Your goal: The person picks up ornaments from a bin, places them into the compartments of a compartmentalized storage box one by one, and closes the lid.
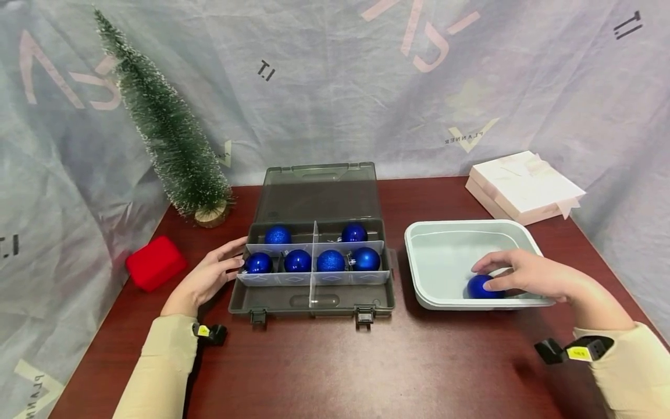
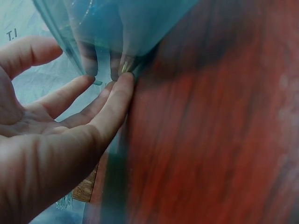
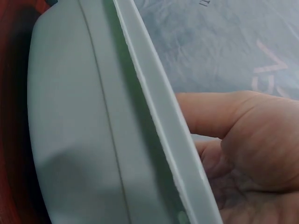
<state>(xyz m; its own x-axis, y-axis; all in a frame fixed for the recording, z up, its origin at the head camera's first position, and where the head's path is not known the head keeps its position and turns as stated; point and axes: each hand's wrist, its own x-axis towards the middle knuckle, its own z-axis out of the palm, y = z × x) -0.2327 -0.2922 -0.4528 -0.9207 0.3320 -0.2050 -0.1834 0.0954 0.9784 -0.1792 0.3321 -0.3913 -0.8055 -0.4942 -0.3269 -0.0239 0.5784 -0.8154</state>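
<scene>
A grey see-through divider box (image 1: 342,298) lies in the head view with its lid (image 1: 319,195) raised at the back. Several blue Christmas baubles (image 1: 297,261), some shiny and some glittery, sit in its back and middle rows. My left hand (image 1: 206,278) rests its fingertips against the box's left side; the left wrist view shows these fingers (image 2: 110,109) lightly bent at the box wall (image 2: 112,32). Inside the pale plastic tub (image 1: 445,250), my right hand (image 1: 539,276) pinches a blue bauble (image 1: 478,287) between thumb and fingers. The tub wall (image 3: 70,107) hides that bauble in the right wrist view.
A small snowy Christmas tree (image 1: 167,128) stands at the back left on a wooden base. A red box (image 1: 155,263) lies left of my left hand. Behind the tub is a white gift box (image 1: 523,180) with a ribbon. Printed cloth hangs behind the dark red table (image 1: 335,366).
</scene>
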